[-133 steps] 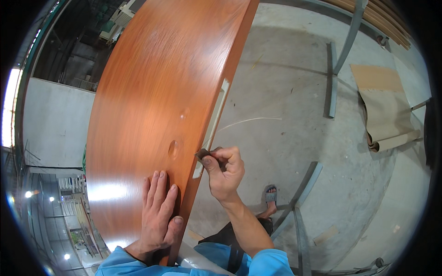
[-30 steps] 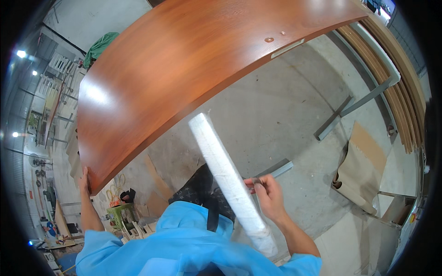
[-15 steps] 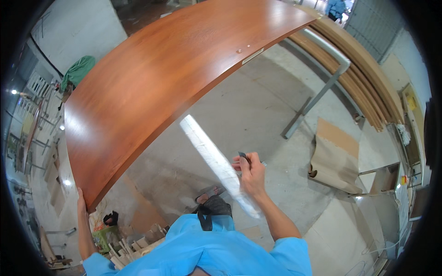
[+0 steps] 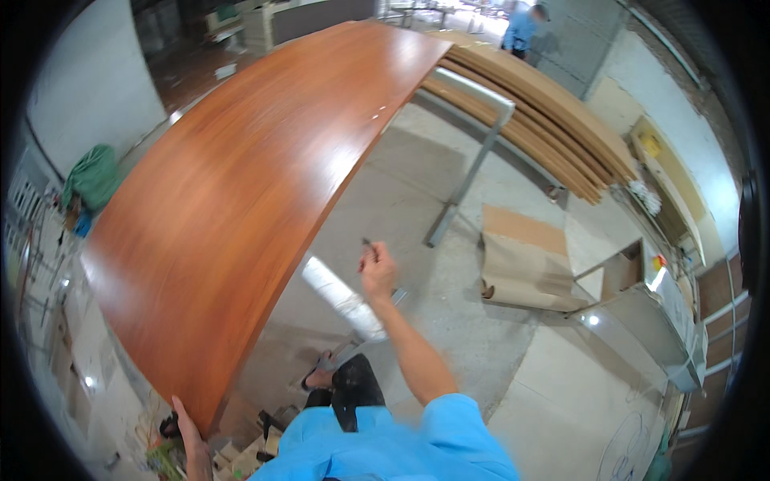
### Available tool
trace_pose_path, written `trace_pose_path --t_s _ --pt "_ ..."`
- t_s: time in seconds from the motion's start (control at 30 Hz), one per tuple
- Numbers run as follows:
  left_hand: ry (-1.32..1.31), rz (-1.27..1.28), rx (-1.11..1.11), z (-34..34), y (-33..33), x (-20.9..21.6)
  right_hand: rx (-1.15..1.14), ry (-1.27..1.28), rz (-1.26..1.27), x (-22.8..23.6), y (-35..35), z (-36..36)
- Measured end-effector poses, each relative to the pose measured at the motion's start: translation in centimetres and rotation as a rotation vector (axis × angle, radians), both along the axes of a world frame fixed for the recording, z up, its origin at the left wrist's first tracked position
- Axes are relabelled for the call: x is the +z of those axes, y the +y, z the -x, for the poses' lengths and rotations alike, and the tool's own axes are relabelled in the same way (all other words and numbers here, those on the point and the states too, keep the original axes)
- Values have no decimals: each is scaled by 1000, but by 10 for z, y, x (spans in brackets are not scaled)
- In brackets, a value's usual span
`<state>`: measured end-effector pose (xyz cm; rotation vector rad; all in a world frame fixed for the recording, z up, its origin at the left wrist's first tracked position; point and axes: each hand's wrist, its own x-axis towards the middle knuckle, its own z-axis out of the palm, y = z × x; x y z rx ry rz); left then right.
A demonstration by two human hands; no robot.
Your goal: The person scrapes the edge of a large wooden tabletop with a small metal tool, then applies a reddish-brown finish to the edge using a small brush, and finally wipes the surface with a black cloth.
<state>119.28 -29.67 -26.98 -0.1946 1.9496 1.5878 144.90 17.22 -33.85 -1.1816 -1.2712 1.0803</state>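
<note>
- Evidently, the left hand (image 4: 191, 443) is resting against the near corner of the glossy reddish-brown panel (image 4: 241, 176); its underside is hidden, so whether it is gripping or only steadying, I cannot tell.
- The right hand (image 4: 378, 274) is pinching a small dark piece (image 4: 366, 241), well apart from the left hand.
- The panel is stretching away ahead of the left hand and lying to the left of the right hand, not touching it.
- A white-wrapped bar (image 4: 341, 298) is showing just beside the right hand, on its left; the right forearm should be passing clear of it.
- For good control, the left palm should be bearing evenly, not pressing into the sharp corner.
- The dark piece should be hanging away from the glossy face, as it could be scratching it.
</note>
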Motion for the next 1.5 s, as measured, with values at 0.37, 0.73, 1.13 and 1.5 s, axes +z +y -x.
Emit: trace_pose_path --t_s 0.37,0.73,1.13,1.5 --pt "681 872 -194 -42 47 53 244 580 204 -46 14 -1" --pt "1411 625 -581 -41 379 13 290 795 283 -68 183 27" --pt "1312 710 -745 -30 431 20 229 970 60 -47 295 94" --pt "1308 686 -743 -30 431 18 173 914 -85 -55 268 103"
